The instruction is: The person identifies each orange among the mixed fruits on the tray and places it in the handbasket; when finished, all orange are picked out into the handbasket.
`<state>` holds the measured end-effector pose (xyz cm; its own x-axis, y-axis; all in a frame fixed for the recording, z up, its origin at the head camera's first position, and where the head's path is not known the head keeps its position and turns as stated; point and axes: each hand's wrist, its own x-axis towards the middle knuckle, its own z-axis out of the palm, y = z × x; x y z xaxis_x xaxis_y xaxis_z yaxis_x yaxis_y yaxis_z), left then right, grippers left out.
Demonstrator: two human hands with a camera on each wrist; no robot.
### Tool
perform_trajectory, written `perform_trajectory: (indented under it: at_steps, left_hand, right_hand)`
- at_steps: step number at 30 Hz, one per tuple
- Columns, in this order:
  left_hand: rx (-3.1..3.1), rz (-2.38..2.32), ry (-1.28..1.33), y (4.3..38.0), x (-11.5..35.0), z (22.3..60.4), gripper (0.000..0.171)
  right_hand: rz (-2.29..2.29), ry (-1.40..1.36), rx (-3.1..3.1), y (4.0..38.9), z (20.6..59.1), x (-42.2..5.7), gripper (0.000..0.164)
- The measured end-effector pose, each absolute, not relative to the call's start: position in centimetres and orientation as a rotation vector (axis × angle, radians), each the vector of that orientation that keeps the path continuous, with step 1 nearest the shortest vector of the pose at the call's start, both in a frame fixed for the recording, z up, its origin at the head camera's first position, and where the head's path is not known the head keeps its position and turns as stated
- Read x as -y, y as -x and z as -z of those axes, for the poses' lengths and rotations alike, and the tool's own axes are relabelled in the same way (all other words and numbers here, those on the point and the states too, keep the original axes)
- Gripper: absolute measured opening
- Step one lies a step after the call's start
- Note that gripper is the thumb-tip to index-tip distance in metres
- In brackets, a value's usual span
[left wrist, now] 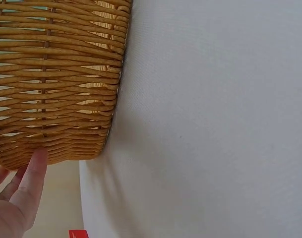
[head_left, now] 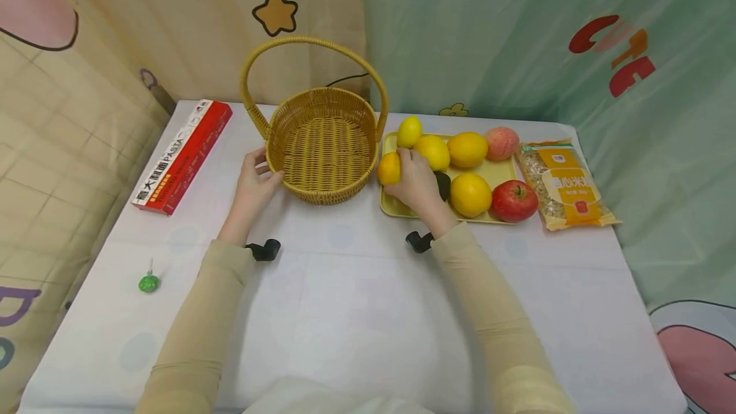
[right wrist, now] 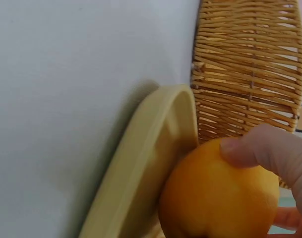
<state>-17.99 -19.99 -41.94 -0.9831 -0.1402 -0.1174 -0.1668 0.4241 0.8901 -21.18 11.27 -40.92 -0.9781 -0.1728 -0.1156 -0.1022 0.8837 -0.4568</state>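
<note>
Currently my right grip (head_left: 416, 181) curls round an orange (head_left: 389, 168) at the left end of the tray (head_left: 499, 171). My left grip (head_left: 255, 184), straight-fingered, touches the basket (head_left: 328, 194). I judge the work early: no fruit shows in the basket, while yellow fruits (head_left: 471, 195), a peach (head_left: 502, 144) and an apple (head_left: 514, 201) sit at the tray. The basket's arched handle (head_left: 313, 39) could get in the way. Outward on the desk (head_left: 345, 312) lie a pasta box (head_left: 183, 156), a plastic packet (head_left: 566, 185) and a green lollipop (head_left: 148, 283).

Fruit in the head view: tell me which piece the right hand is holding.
The orange nearest the basket: it is the only fruit in the right hand's grip.
</note>
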Motion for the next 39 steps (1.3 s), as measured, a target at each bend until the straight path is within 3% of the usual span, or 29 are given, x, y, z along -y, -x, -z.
perform_trajectory:
  at_steps: [6,14,21,31,39]
  left_hand:
    - [-2.599,-1.691,0.282,18.1,20.3,42.3,0.069]
    - [-2.583,-1.716,0.306,18.2,20.4,42.0,0.068]
    - [-2.591,-1.695,0.308,18.3,20.4,41.8,0.066]
    - [-2.624,-1.594,0.204,18.0,20.5,41.7,0.066]
    - [-2.612,-1.594,0.209,18.0,20.5,41.8,0.067]
  right_hand:
    - [0.732,0.234,-2.964,20.9,40.7,-11.2,0.085]
    - [1.030,0.204,-2.951,20.3,36.8,-11.7,0.085]
    - [1.256,0.366,-2.787,20.7,34.5,-8.4,0.087]
    - [1.191,0.486,-2.682,23.0,36.9,-1.4,0.083]
    - [1.150,0.383,-2.604,24.0,39.6,2.4,0.083]
